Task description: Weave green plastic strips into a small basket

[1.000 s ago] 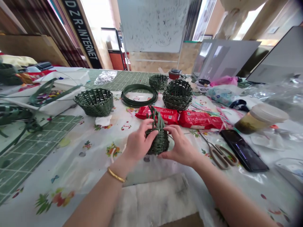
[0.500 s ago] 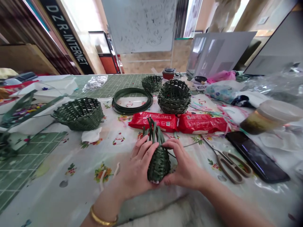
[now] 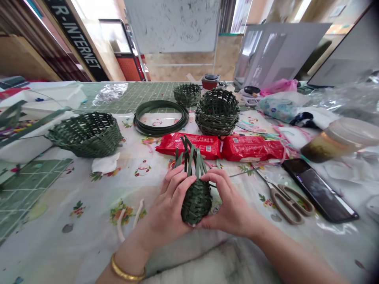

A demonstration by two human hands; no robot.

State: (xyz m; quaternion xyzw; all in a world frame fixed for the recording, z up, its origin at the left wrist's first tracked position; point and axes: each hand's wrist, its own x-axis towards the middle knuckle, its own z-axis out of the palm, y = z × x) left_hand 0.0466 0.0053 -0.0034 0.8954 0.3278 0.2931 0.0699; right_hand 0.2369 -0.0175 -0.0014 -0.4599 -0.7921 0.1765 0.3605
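Together, Left Hand (image 3: 167,205) and Right Hand (image 3: 229,203) Hold a Small Green Basket (image 3: 196,201)

Seen from the head, the small green basket sits between both hands near the middle of the view, over the front part of the desk. The left hand lies along its left side, fingers bent over the upper part. The right hand makes a wide curve on the other side, its thumb by the base and its fingertips by the upper edge. Loose green strips (image 3: 197,161) stick out of the basket, pointing away from the person. Whether its underside touches the desk cannot be told. A gold bracelet (image 3: 126,275) circles the left wrist.

Just beyond the strips, two red packets (image 3: 251,149) lie end to end. Behind them are a coil of green strip (image 3: 160,130) and a stack of woven baskets (image 3: 216,120), with a smaller woven basket (image 3: 186,94) farther back. To the left stands a wide woven basket (image 3: 89,138), a crumpled white tissue (image 3: 106,162) just in front of it. To the right, scissors (image 3: 291,203) lie beside a black phone (image 3: 321,191), and a tilted plastic cup (image 3: 334,142) of brownish liquid is just behind the phone. A fruit-patterned cover (image 3: 91,248) is spread on the desk beneath these things.
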